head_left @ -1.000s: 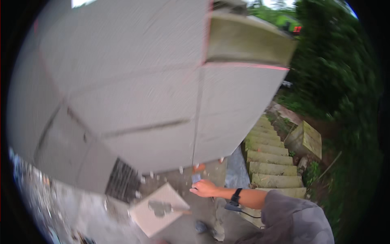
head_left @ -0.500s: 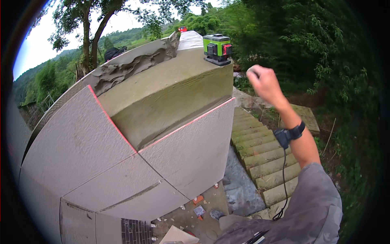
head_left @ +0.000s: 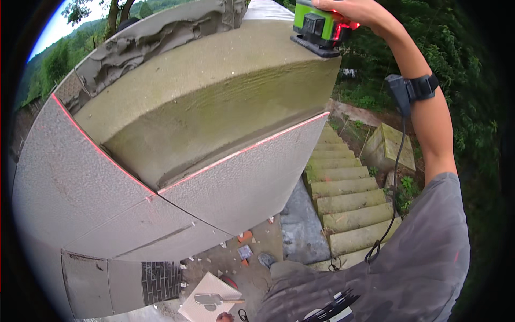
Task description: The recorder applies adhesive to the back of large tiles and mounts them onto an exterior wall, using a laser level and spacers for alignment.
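Your right hand point(head_left: 357, 12) lies over the top of the green-and-black laser level point(head_left: 316, 27), touching it; the level is just below your fingers, its dark base at the right-hand corner of the concrete ledge point(head_left: 214, 56). The upper rim of the view cuts into your hand, so I cannot tell whether the fingers clamp the housing or only rest on it. You wear a black strap point(head_left: 422, 87) with a cable on that forearm. 2 red lines run along the edges of the grey slabs point(head_left: 252, 166) below the ledge. Only a bit of your left hand point(head_left: 225, 317) shows at the bottom, near a trowel point(head_left: 208, 299) on a pale tile point(head_left: 208, 283), well apart from the level; I cannot tell how its fingers stand. Concrete steps point(head_left: 348, 204) lie right of the slabs.
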Demonstrator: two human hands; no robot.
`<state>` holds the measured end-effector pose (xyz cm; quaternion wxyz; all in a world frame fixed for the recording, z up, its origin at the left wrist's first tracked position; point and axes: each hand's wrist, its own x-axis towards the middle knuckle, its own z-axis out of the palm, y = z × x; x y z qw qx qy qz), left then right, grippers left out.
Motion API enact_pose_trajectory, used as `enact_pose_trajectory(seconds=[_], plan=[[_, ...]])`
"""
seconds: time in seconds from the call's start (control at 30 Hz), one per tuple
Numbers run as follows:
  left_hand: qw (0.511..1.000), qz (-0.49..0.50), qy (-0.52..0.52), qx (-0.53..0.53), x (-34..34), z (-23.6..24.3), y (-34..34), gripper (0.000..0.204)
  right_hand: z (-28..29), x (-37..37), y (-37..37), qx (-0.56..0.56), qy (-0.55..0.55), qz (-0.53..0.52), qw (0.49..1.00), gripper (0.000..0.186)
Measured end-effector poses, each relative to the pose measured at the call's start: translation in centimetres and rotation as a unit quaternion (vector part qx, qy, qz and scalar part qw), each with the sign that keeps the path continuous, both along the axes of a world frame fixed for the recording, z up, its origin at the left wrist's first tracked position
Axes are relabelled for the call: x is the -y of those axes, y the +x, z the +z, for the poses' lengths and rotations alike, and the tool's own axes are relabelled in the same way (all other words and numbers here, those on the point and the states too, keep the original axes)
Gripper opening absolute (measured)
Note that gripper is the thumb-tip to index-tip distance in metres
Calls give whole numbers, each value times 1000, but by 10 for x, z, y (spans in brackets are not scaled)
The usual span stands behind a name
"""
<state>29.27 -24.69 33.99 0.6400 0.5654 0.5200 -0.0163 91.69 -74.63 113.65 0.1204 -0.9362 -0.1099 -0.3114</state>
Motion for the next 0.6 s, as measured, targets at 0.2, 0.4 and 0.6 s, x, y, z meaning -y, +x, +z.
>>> enact_pose_trajectory(seconds=[0.2, 0.4, 0.6], plan=[[1000, -6, 5, -20, 13, 14, 23, 22, 5, -28, 2, -54, -16, 12, 998, 45], [998, -53, 25, -28, 15, 18, 48, 18, 4, -38, 66, 65, -77, 94, 991, 29], [994, -95, 48, -27, 9, 22, 65, 16, 10, -90, 112, 1, -247, 122, 961, 26]])
